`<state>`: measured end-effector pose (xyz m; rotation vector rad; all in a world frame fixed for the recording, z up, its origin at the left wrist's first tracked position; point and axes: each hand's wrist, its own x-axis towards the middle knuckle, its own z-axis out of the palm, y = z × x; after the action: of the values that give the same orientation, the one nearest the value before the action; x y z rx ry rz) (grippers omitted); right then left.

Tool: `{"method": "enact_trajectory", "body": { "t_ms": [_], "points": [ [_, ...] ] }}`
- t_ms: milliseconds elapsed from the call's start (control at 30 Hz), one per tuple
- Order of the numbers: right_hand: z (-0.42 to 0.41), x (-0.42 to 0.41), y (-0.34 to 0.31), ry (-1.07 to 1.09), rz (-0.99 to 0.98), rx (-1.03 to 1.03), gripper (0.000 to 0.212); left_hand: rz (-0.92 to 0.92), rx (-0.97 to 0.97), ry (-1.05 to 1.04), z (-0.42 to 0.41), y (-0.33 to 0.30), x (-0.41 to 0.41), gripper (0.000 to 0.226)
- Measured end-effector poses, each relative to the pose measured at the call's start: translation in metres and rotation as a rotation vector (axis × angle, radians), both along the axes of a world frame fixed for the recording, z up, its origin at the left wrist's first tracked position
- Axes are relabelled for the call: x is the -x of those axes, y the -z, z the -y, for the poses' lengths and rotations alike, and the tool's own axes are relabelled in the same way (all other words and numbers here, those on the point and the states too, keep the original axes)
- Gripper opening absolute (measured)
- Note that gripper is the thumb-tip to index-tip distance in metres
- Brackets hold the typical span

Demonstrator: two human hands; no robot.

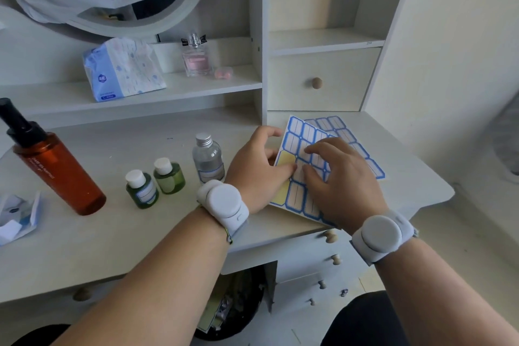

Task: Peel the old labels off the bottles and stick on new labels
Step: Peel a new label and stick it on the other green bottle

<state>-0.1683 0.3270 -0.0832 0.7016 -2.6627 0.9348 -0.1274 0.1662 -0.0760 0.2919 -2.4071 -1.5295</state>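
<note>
A sheet of blue-bordered labels [299, 132] is tilted up off the desk, with my left hand [257, 166] gripping its left edge. My right hand [337, 180] lies on the sheet, its fingertips pressing on a label near the middle. Two spots on the sheet's left side show bare yellow backing. A second label sheet [356, 146] lies flat underneath. Left of my hands stand a clear bottle with a silver cap [207, 159] and two small green bottles [141, 189] [168, 178], the clear one and the left green one wearing blue-bordered labels. A tall amber bottle [56, 168] stands further left.
Torn paper scraps [16, 219] lie at the desk's left edge. On the shelf above sit a tissue pack [123, 70], a perfume bottle [196, 59] and a small pink item [223, 73]. A drawer with a wooden knob [316, 83] is behind the sheets. A bin [233, 306] stands under the desk.
</note>
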Motion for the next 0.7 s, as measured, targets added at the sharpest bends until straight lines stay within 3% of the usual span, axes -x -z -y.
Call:
{"method": "enact_trajectory", "body": {
  "t_ms": [167, 400, 567, 700],
  "points": [
    [0.002, -0.001, -0.007, -0.078, -0.037, -0.052, 0.036, -0.053, -0.205, -0.016, 0.008, 0.002, -0.001, 0.049],
    [0.011, 0.007, -0.022, -0.088, -0.130, -0.029, 0.040, -0.105, -0.253, 0.041, 0.007, -0.002, -0.006, 0.021],
    [0.012, 0.009, -0.025, -0.095, -0.196, -0.102, 0.031, -0.103, -0.334, 0.078, 0.010, -0.006, -0.011, 0.020],
    [0.014, 0.006, -0.029, -0.144, -0.261, -0.092, 0.036, -0.103, -0.328, 0.059, 0.011, -0.005, -0.010, 0.019]
  ]
}}
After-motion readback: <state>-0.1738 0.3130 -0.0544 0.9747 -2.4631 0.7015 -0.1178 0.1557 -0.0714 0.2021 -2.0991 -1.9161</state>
